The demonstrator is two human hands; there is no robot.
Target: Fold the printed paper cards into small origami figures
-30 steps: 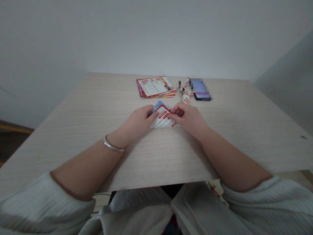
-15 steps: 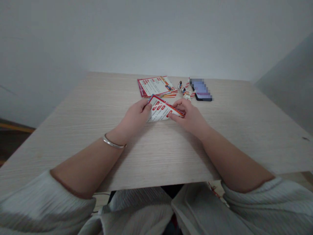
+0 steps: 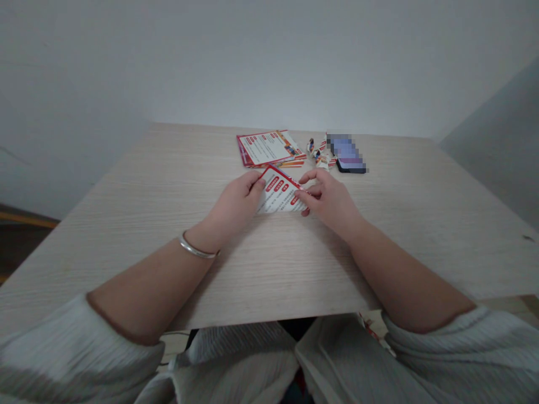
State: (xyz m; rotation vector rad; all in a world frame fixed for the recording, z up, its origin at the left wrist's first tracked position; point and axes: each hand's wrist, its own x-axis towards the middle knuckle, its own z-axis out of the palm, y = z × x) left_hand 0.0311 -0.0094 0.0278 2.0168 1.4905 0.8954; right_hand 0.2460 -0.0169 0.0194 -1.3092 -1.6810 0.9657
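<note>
A folded red-and-white leaflet [image 3: 278, 196] lies as a triangle on the light wooden table [image 3: 160, 185], between my two hands. My left hand [image 3: 236, 200], a silver bangle on its wrist, has its fingers curled onto the leaflet's left edge. My right hand [image 3: 328, 196] pinches the leaflet's right edge between thumb and fingers. Both forearms rest on the table.
A small stack of flat red-and-white leaflets [image 3: 269, 149] lies farther back. To its right sit small folded paper pieces [image 3: 319, 154] and a dark phone [image 3: 347, 156]. A pale wall stands behind the table.
A second ago the leaflet showed a blue flap at its top. It was then lifted and turned between both hands, and now lies lower as a red-edged triangle.
</note>
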